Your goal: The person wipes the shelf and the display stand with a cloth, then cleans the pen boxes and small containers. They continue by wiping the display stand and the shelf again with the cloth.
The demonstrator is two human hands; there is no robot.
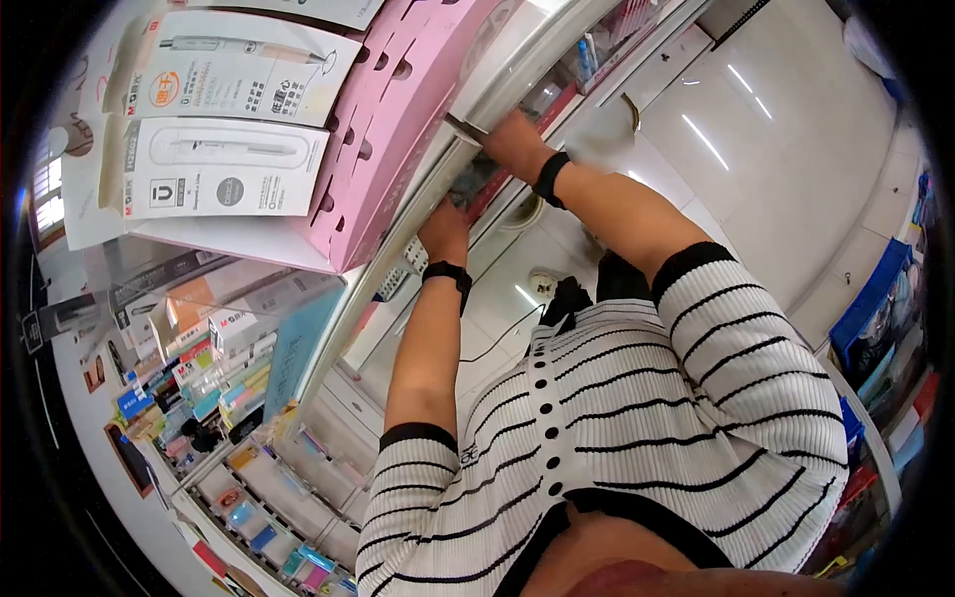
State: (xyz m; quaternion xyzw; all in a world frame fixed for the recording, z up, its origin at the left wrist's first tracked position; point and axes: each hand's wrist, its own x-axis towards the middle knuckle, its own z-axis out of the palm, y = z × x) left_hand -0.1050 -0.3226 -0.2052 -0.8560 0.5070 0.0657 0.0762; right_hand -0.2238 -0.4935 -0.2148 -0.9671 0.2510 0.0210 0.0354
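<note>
My right hand, with a black band at the wrist, is at the edge of the white display counter. Its fingers are hidden at that edge. Lower and to the left, my left hand reaches under the same counter edge, beside a white perforated basket. The left fingers are also out of sight, so what either hand holds does not show. On the counter above stands a pink display box with a row of slots. White pen boxes lean against it.
More boxed stationery and pens fill the counter at the lower left. Hanging goods line a rack below. A blue-edged bin and other goods stand at the right, across the tiled floor.
</note>
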